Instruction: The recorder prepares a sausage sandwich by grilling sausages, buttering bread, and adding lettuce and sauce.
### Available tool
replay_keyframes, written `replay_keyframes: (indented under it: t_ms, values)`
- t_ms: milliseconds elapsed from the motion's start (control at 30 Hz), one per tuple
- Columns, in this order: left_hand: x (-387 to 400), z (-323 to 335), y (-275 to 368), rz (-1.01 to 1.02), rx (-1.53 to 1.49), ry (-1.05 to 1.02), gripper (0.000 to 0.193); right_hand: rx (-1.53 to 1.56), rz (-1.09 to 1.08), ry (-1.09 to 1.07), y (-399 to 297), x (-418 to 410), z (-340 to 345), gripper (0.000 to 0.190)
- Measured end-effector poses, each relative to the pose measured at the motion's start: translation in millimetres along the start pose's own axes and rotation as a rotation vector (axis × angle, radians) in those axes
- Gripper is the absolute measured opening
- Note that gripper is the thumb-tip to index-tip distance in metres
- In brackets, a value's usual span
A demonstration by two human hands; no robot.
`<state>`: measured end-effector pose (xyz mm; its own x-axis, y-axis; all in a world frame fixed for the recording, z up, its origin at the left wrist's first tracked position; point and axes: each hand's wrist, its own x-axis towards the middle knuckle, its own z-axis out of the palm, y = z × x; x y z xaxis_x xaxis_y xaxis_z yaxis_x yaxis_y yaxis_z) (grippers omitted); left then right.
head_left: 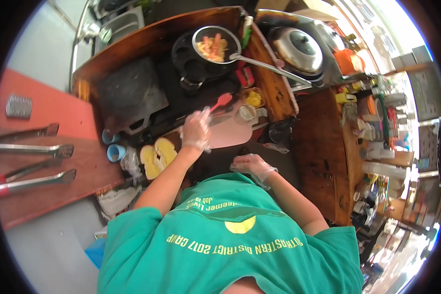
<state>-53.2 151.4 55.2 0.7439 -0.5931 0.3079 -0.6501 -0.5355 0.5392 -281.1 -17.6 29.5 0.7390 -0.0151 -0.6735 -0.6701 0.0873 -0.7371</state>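
My left hand [196,128], in a clear plastic glove, grips a red spatula or spreader [221,101] over the near edge of the black stove. Below it lies a pink cutting board [230,133] with a knife blade [220,121] on it. Left of that wrist are slices of bread [156,156] with a yellow spread. My right hand [253,164], also gloved, is low in front of my shirt, its fingers curled; whether it holds anything is unclear. A sieve [216,45] with fries and pieces of sausage rests over a black round pan.
A flat griddle [132,92] sits at the left of the stove, with blue cups [116,152] nearby. Several tongs [33,150] lie on a red board at far left. A lidded steel pot [297,51] stands back right. A small basket [254,98] holds something yellow beside a jar [247,113].
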Motion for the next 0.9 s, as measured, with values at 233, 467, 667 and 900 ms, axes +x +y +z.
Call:
replay_keyframes:
  t_ms: [233,467,667,900]
  values:
    - [129.4,85.7,89.5,0.138,0.315,-0.332,0.017,0.409,-0.047,0.347,-5.5,-125.8,-30.1,0.027]
    - [136.8,108.0,103.1,0.200,0.589,-0.305,0.019,0.494,0.023,0.532,18.1,-175.4,-87.9,0.034]
    - [138.9,39.4,155.7,0.197,0.365,0.144,0.019,0.234,-0.415,0.549,-55.3,-162.5,-261.0,0.016]
    - [233.0,45.0,257.7,-0.077,0.381,-0.005,0.051,-1.017,-0.619,0.871,-242.3,-23.8,-450.7,0.034]
